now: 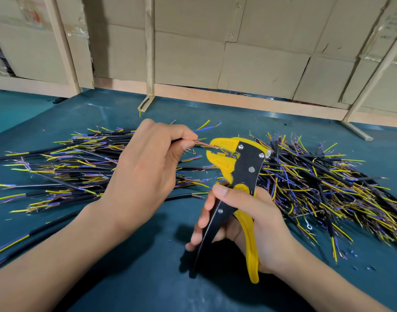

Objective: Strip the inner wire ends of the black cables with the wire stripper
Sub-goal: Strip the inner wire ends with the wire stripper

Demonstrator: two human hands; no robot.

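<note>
Left hand (pixel 145 163) pinches one black cable (pixel 178 140), its wire end fed into the wire stripper (pixel 233 167) gripped by right hand (pixel 244 224). Heaps either side (pixel 64 167); remaining count unclear.

The left hand (pixel 145 167) pinches a thin wire (pixel 203 144) whose end lies between the yellow jaws of the wire stripper (pixel 238 176). The right hand (pixel 251 224) grips its handles above the blue table (pixel 148 278), between two piles of black cables (pixel 64 167)

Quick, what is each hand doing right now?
Left hand: pinching a black cable, feeding its wire end into the wire stripper.
Right hand: gripping the wire stripper's handles.
</note>
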